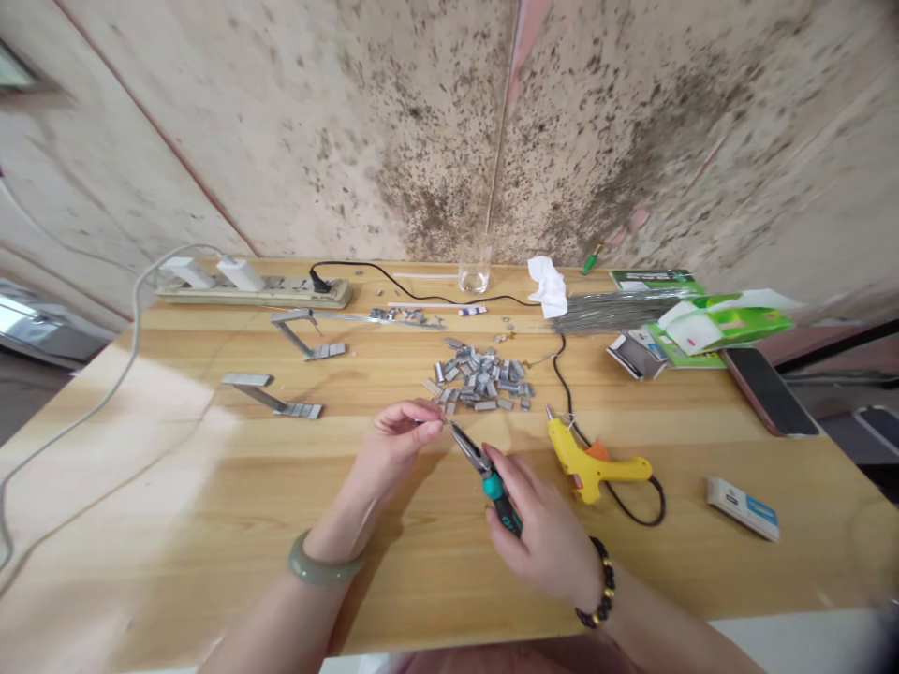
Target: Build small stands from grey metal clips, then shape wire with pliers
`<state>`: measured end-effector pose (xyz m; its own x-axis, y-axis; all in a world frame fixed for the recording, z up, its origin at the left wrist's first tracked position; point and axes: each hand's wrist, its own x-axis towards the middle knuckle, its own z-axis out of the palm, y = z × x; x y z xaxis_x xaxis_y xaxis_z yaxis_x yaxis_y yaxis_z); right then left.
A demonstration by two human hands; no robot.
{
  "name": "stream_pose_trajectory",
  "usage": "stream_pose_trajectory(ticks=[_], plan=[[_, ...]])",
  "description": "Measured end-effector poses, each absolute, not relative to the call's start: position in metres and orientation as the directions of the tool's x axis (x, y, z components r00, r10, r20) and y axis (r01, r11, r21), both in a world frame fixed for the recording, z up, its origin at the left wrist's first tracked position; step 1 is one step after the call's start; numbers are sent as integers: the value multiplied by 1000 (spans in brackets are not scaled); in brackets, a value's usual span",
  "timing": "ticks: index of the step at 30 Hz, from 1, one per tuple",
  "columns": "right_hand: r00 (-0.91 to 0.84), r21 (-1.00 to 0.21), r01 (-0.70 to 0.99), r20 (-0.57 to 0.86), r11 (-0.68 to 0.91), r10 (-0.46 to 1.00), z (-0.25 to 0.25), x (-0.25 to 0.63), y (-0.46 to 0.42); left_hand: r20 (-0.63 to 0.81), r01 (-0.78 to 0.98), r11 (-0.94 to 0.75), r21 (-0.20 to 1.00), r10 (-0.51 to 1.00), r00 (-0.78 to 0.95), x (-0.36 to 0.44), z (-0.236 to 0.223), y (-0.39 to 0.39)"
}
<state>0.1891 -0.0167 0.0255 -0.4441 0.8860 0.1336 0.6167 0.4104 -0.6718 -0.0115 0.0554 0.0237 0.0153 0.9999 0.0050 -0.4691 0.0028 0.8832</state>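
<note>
My right hand (537, 524) is wrapped round a pair of needle-nose pliers (493, 485) with black and teal handles. The pliers' jaws point up and left, their tip almost meeting the fingers of my left hand (400, 440). Thumb and forefinger of that left hand are pinched together; a tiny thing shows at their tips, too small to name. Just beyond both hands lies a loose pile of grey metal staple pieces (484, 373). Off to the left stand two angular shapes made of joined staple strips, a nearer one (263, 393) and a farther one (302, 335).
A yellow glue gun (590, 461) with a black cord lies right of my hands. Behind are a glass of water (474, 270), a crumpled tissue (548, 286), a bundle of thin wires (618, 309) and a power strip (281, 292). A phone (771, 391) and small box (743, 508) lie far right.
</note>
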Motion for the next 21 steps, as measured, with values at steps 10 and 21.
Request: stream_pose_trajectory(ticks=[10, 21], plan=[[-437, -694, 599, 134, 399, 889, 27, 189, -16, 38, -459, -25, 888, 999, 18, -9, 22, 54], [-439, -681, 611, 133, 404, 888, 29, 188, -15, -23, -443, 10, 897, 999, -23, -10, 21, 53]])
